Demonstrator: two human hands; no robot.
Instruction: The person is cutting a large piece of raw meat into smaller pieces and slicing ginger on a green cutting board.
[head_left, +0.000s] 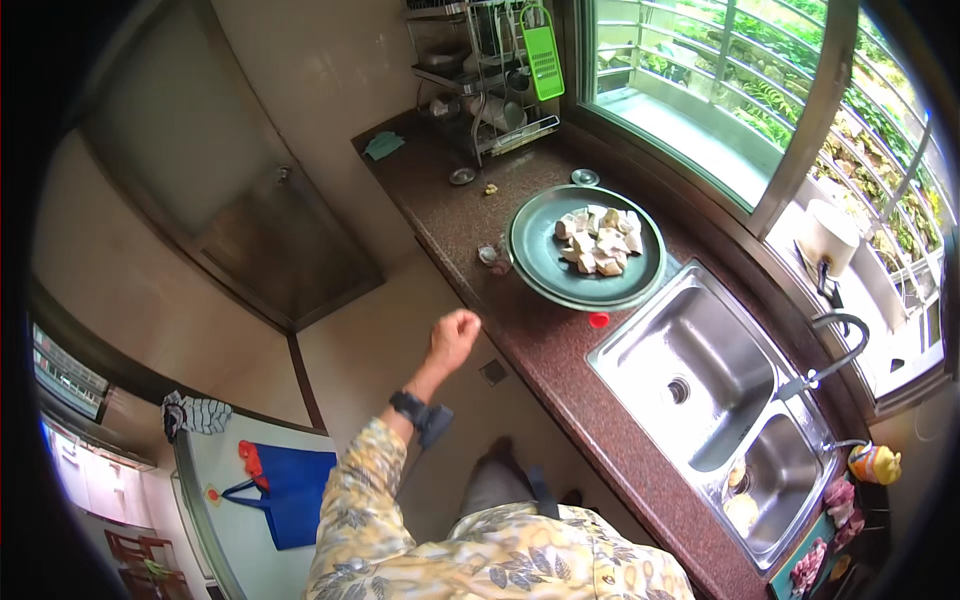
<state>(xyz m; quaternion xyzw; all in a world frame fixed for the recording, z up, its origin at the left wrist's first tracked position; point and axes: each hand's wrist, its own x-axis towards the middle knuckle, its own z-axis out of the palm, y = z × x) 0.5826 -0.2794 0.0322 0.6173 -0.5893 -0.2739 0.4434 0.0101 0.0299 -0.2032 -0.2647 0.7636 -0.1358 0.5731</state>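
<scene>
My left hand (454, 339) hangs over the floor just off the counter's front edge, its fingers curled closed; nothing shows in it. On that wrist is a dark strap with a small box. My right hand is out of view. Before me, a round green plate (540, 281) rests on the reddish speckled countertop (566, 360). Cut pale chunks (600, 240) of food, perhaps a root vegetable, lie in it. Close to its near rim is a small red cap (598, 320). A crumpled clear and whitish item (491, 256) lies at the plate's left side.
Right of the plate is a steel double sink (694, 352) with a black faucet (855, 352). A metal dish rack (487, 112) holds kitchenware and a green grater (541, 60). A pot (829, 236) stands by the barred window. A blue bag (296, 491) hangs at lower left.
</scene>
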